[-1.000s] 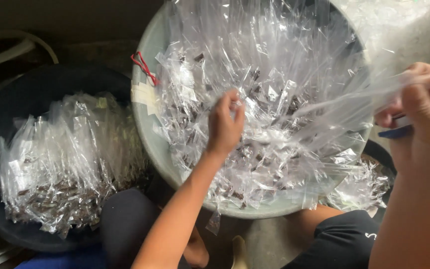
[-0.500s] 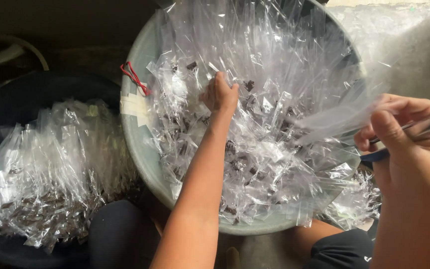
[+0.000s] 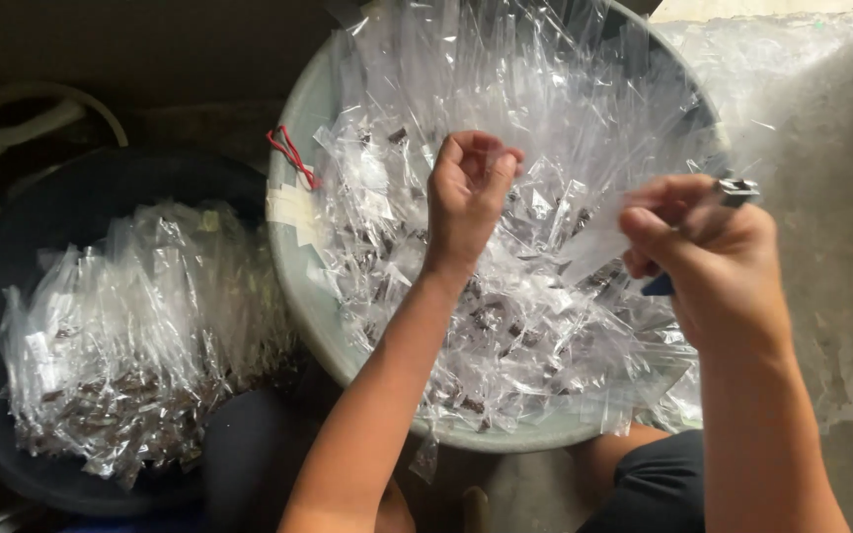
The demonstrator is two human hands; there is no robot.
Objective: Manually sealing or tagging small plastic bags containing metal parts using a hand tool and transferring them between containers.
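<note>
Plastic bags (image 3: 505, 296), thin, light and slippery, lie heaped in the pale basin (image 3: 298, 286), best pinched at their clear tops, where the left hand (image 3: 468, 197) curls its fingers among them while the right hand (image 3: 713, 262) grips a stapler (image 3: 737, 188).

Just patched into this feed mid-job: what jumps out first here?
A big pale basin at centre is heaped with small clear bags holding dark bits, and the left hand is curled over the heap. At right, the right hand grips a small metal tool and the edge of a clear bag. At lower left, a dark tub holds another pile of bags.
</note>
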